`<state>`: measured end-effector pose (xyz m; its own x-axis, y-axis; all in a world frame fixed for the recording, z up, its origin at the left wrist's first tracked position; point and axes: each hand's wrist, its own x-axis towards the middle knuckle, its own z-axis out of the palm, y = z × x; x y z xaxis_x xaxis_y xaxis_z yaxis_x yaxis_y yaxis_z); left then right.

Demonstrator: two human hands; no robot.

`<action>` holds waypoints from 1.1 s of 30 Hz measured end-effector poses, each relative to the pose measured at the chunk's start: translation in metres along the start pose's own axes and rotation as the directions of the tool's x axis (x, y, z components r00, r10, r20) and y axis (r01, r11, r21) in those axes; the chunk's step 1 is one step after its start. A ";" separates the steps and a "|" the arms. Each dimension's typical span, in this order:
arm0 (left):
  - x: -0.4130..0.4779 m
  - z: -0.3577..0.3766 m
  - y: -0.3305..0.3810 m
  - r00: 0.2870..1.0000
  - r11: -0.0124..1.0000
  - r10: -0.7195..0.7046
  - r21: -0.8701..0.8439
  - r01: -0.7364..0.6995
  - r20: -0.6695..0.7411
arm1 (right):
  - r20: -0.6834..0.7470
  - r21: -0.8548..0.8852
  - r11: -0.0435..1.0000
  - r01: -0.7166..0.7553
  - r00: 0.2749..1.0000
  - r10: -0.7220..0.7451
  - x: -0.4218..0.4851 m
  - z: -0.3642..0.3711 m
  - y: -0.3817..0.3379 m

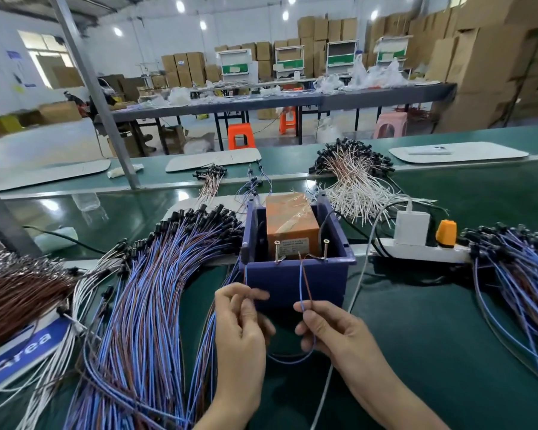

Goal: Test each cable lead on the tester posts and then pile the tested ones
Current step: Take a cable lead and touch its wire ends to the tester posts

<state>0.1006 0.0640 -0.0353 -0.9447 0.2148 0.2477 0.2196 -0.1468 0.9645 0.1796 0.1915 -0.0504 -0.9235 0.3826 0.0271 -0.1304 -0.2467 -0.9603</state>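
Testing step, we judge. The right hand (326, 332) pinches one blue-brown lead (303, 279) between thumb and forefinger. The lead's tips stand up at the front wall of the box (292, 287), between the left post (277, 251) and the right post (326, 248), and seem to touch neither. The left hand (243, 321) pinches a thin wire by the box's front-left corner. Its fingers are blurred; we think it holds the same lead's other end, since a loop hangs between the hands. Next we'd spread the tips, one onto each post, which needs fine aim. Then we'd pile the lead. Big piles lie at the counter's (416, 321) left (156, 290) and right (516, 274) edges, and we can't tell which holds the tested leads.
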 end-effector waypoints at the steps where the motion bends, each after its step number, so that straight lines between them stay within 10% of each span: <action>1: 0.000 0.000 -0.002 1.000 1.000 -0.010 0.023 0.010 0.029 | 0.000 -0.001 1.000 0.001 1.000 -0.001 -0.001 0.001 -0.002; 22: -0.006 0.004 0.006 0.965 0.963 -0.056 -0.243 0.120 0.254 | -0.060 -0.024 0.997 0.067 0.996 -0.068 0.000 0.017 -0.003; 33: 0.020 -0.007 -0.002 1.000 0.988 -0.009 -0.157 0.007 -0.013 | -0.202 0.120 0.987 0.107 0.976 -0.082 0.005 -0.006 0.000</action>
<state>0.0799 0.0620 -0.0335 -0.9498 0.2035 0.2378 0.1722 -0.2948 0.9399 0.1774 0.1989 -0.0516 -0.8180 0.5731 0.0490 -0.2712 -0.3090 -0.9116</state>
